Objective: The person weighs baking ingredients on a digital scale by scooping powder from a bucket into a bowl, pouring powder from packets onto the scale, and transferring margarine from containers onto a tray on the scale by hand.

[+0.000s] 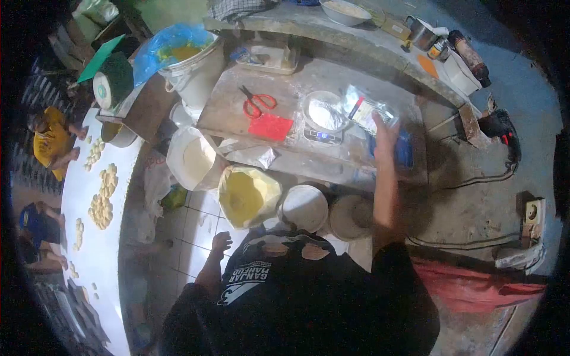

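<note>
My right hand (385,129) grips a white and clear plastic packet (367,113) above the right part of the work table (237,113). Just left of the packet, a round bowl with white content (325,111) sits on a small digital scale (322,136) whose display is lit. Red-handled scissors (259,104) lie further left, above a red packet (270,126). My left hand (221,243) hangs low beside my black shirt, below a yellow-lined tub (248,196); its fingers look slightly apart and hold nothing.
Along the near table edge stand a flour sack (198,157) and a white bucket (304,207). At left, dough pieces (101,210) lie on a white counter (113,261), with people beyond. A drill (502,135) and cables are at right; a large bucket (196,77) stands at back left.
</note>
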{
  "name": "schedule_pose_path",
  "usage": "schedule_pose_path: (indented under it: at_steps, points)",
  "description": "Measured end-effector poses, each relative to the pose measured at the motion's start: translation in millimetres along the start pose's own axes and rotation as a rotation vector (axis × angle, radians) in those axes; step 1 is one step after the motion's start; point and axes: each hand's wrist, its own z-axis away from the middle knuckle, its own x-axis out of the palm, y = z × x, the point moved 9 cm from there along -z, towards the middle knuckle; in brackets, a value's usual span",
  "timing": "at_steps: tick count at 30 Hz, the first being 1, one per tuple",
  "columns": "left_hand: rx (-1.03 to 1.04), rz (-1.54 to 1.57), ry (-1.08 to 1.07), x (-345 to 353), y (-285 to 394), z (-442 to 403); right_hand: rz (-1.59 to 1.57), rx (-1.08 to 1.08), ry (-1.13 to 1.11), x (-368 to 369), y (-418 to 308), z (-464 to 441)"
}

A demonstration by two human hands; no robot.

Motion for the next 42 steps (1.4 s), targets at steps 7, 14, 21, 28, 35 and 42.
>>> schedule_pose_path:
  at_steps: [7,14,21,28,35,42]
  points:
    - [0.062,0.041,-0.015,0,5,-7,-0.229,0.028,-0.012,-4,31,-17]
    - [0.043,0.081,-0.094,-6,-4,-14,-0.412,0.337,-0.035,-4,33,1]
    - [0.233,-0.186,0.075,23,80,4,-0.797,0.545,-0.184,14,63,39]
    - [0.817,-0.363,-0.161,194,329,158,-1.322,1.022,-0.612,131,77,199]
    - [1.074,-0.702,-0.060,274,403,232,-1.234,1.154,-0.680,191,77,269]
    - [1.022,-0.521,0.004,270,454,161,-1.264,1.178,-0.831,227,70,253]
